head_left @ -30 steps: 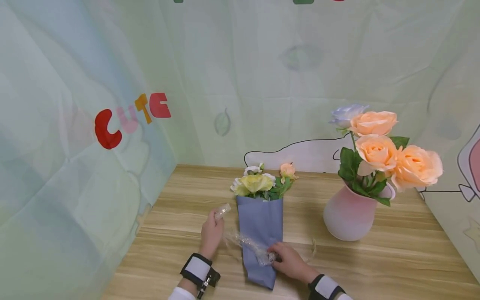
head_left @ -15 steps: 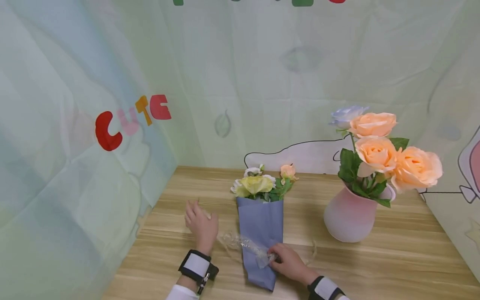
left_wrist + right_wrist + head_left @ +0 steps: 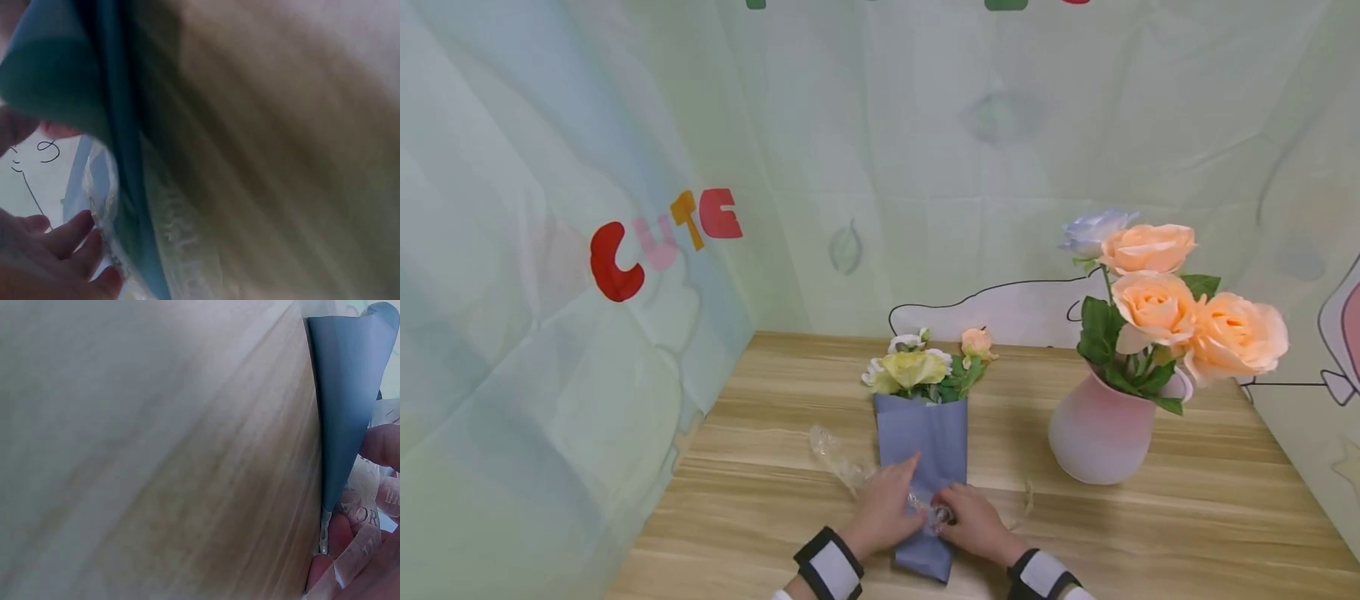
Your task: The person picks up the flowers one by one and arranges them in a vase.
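A small bouquet lies on the table, wrapped in blue-grey paper [image 3: 922, 429]; a yellow flower [image 3: 910, 369] and a peach bud [image 3: 976, 343] show at its top. Across the paper runs a sheer, shiny ribbon [image 3: 835, 457], its loose end trailing left. My right hand [image 3: 973, 523] pinches the ribbon over the lower wrap; the right wrist view shows printed letters on the ribbon [image 3: 362, 515] between the fingers. Over the left side of the wrap is my left hand [image 3: 880, 510]. Its fingers [image 3: 75, 234] lie extended against the ribbon's edge in the left wrist view.
A pink-and-white vase [image 3: 1099, 433] with large peach roses [image 3: 1153, 307] and a pale blue rose [image 3: 1097, 232] stands at the right. Another ribbon tail [image 3: 1027, 502] lies right of the right hand. Printed cloth [image 3: 865, 167] hangs behind the wooden table [image 3: 760, 467].
My left hand released the ribbon's far end at the left, then came right and down onto the wrap. The loose ribbon now lies left of the bouquet. My right hand stayed in place.
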`<state>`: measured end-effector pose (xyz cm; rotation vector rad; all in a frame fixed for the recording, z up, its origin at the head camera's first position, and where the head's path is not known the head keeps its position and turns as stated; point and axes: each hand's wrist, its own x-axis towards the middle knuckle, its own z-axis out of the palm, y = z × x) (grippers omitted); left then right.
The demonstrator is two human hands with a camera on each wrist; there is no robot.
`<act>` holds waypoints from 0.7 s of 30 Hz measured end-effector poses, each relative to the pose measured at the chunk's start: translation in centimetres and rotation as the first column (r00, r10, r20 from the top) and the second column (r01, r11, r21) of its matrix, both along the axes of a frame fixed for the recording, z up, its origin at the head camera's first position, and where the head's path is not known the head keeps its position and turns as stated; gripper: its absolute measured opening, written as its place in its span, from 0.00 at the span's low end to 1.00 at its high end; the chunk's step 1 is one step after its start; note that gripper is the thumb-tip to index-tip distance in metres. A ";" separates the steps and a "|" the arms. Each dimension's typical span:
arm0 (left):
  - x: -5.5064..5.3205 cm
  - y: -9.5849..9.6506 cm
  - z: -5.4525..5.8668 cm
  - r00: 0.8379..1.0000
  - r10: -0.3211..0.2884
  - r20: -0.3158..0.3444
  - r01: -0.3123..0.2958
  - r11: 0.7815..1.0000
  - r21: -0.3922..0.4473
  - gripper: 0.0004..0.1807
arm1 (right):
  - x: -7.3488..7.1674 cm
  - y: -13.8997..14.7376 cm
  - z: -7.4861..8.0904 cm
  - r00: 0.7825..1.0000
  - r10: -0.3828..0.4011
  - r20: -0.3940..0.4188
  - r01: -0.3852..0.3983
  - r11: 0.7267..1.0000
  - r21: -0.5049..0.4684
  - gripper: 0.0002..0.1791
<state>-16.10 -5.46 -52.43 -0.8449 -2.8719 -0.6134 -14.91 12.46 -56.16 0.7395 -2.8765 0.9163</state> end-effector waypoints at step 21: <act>-0.2 -0.5 -1.6 0.996 -0.024 0.090 0.041 0.982 -0.184 0.51 | -0.3 0.7 -0.6 0.995 -0.018 0.096 0.032 0.989 -0.147 0.08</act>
